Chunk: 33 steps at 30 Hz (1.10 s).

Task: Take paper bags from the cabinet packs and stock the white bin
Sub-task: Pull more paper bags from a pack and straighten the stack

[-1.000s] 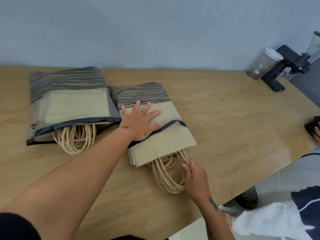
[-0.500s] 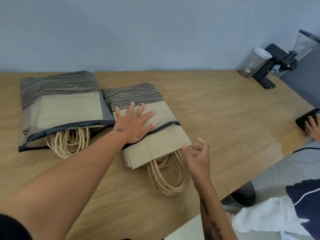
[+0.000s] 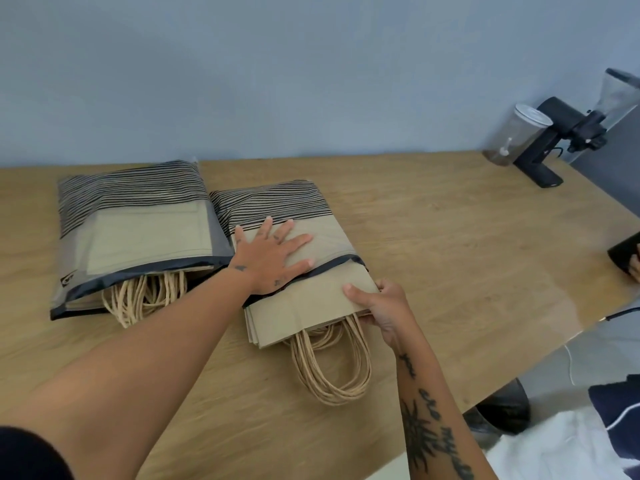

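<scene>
Half a second ago your right hand point(image 3: 381, 306) hung spread above the twisted paper handles point(image 3: 329, 368); now it is clamped on the near right corner of the kraft paper bags point(image 3: 311, 303), thumb on top and fingers tucked under the edge. Your left hand point(image 3: 270, 258) has not shifted: it lies flat, fingers spread, pressing down on the striped plastic pack point(image 3: 277, 206) that the bags stick out of. That pairing reads as a brace and a pull, so the bags look ready to slide toward you out of the pack's open mouth.

A second, fuller pack point(image 3: 135, 233) lies on the table point(image 3: 450, 254) just left of the first, untouched. The white bin is nowhere in view, so no bags are stocked yet. Watch that you grip only as many bags as you want.
</scene>
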Motion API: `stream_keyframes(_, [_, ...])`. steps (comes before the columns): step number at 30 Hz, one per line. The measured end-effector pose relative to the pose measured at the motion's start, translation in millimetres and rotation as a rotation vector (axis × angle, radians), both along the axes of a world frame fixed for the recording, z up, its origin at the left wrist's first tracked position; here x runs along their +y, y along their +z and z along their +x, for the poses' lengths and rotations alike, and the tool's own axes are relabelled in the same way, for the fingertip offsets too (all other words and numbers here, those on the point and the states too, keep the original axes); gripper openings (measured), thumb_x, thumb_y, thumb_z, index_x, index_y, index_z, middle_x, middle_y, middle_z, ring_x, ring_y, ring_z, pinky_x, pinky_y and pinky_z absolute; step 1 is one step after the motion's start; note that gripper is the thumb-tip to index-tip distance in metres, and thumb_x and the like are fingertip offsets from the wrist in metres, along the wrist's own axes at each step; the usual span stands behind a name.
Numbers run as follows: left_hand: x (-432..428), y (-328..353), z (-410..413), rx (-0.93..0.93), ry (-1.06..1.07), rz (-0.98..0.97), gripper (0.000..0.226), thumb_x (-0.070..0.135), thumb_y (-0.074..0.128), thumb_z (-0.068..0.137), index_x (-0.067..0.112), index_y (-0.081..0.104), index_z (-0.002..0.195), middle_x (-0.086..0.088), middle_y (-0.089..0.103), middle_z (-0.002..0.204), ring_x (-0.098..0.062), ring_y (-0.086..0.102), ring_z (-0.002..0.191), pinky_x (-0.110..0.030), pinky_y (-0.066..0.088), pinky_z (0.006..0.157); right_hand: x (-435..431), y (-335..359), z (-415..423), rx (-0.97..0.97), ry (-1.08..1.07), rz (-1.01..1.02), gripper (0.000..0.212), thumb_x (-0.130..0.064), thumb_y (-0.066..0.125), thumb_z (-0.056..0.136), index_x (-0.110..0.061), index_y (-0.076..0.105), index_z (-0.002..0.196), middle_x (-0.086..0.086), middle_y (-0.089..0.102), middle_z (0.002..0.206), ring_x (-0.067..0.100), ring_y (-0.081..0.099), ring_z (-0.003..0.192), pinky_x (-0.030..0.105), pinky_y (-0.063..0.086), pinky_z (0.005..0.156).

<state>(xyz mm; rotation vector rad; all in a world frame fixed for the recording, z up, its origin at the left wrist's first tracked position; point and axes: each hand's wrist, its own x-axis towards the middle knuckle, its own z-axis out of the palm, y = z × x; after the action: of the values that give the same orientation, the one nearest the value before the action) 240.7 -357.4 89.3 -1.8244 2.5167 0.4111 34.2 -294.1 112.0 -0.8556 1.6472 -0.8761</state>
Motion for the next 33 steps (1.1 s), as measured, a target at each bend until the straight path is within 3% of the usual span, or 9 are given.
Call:
stream_keyframes(3, [-11,3,5,-0.011,0.005,0.007,0.062,0.068,0.015,0.088,0.049,0.000,0.145,0.010,-0.008,0.159,-0.026,-0.010,0.146,-0.068,0.002,0.107,-9,-2,7,-0.025,-0.015,-0.080,0.044,-0.009,0.078,0.071,-0.007,0.049,0.103,0.013,0.065,0.100,0.022,0.066,0.081,0.037,0.059,0.066])
stream_keyframes(7, [-27,6,11,-0.013,0.023,0.019,0.059,0.065,0.016,0.090,0.048,0.000,0.145,0.010,-0.008,0.159,-0.026,-0.011,0.146,-0.069,0.002,0.107,-20,-11,15,-0.032,-0.050,-0.213,0.055,-0.008,0.080,0.067,-0.021,0.050,0.111,0.009,0.061,0.113,0.026,0.064,0.101,0.047,0.055,0.087])
stream_keyframes(11, [-39,7,14,-0.013,0.029,0.027,0.059,0.064,0.018,0.091,0.048,0.000,0.145,0.010,-0.008,0.159,-0.026,-0.010,0.146,-0.070,0.002,0.107,-29,-20,18,-0.112,-0.036,-0.246,0.027,-0.002,0.074,0.073,-0.021,0.066,0.090,0.003,0.064,0.112,0.023,0.060,0.111,0.046,0.048,0.099])
stream_keyframes(14, [-44,7,15,-0.010,0.020,0.026,0.058,0.063,0.019,0.092,0.048,0.001,0.145,0.011,-0.008,0.159,-0.026,-0.010,0.146,-0.069,0.002,0.107,-33,-21,17,-0.191,-0.040,-0.190,0.021,0.003,0.069,0.077,-0.016,0.067,0.085,0.003,0.063,0.112,0.025,0.058,0.115,0.045,0.045,0.102])
stream_keyframes(20, [-51,11,16,-0.033,-0.010,0.066,0.057,0.063,0.019,0.092,0.049,0.003,0.145,0.012,-0.006,0.159,-0.024,-0.008,0.147,-0.069,0.002,0.107,-33,-16,15,-0.235,-0.041,-0.132,0.020,0.009,0.062,0.080,-0.011,0.065,0.083,0.002,0.064,0.102,0.019,0.062,0.098,0.040,0.050,0.094])
stream_keyframes(25, [-66,18,17,0.008,0.008,0.171,0.060,0.068,0.023,0.088,0.051,0.007,0.143,0.009,-0.005,0.159,-0.026,-0.006,0.147,-0.072,0.002,0.106,-15,-9,10,-0.260,-0.018,-0.081,0.018,0.007,0.059,0.082,-0.011,0.064,0.085,-0.001,0.066,0.094,0.011,0.064,0.078,0.025,0.057,0.064])
stream_keyframes(29, [-71,13,16,-0.046,0.040,0.226,0.065,0.072,0.020,0.085,0.051,0.001,0.143,0.008,-0.013,0.158,-0.029,-0.016,0.145,-0.075,-0.001,0.104,25,-5,-19,-0.278,0.007,-0.027,0.017,0.007,0.059,0.082,-0.008,0.063,0.088,0.005,0.068,0.094,0.015,0.065,0.077,0.022,0.057,0.056])
stream_keyframes(31, [-72,8,14,-0.070,0.060,0.209,0.067,0.073,0.019,0.084,0.050,-0.002,0.143,0.009,-0.016,0.158,-0.029,-0.018,0.144,-0.075,-0.002,0.103,47,-8,-30,-0.336,-0.001,-0.031,0.025,-0.007,0.082,0.063,-0.006,0.066,0.082,0.009,0.072,0.089,0.016,0.068,0.071,0.022,0.057,0.055])
stream_keyframes(33, [-74,4,14,-0.077,0.066,0.184,0.068,0.073,0.020,0.084,0.049,-0.004,0.144,0.008,-0.017,0.158,-0.029,-0.019,0.144,-0.074,-0.002,0.102,61,-17,-35,-0.338,-0.014,-0.041,0.069,-0.031,0.095,0.020,-0.004,0.068,0.077,0.008,0.075,0.081,0.013,0.070,0.066,0.020,0.056,0.054])
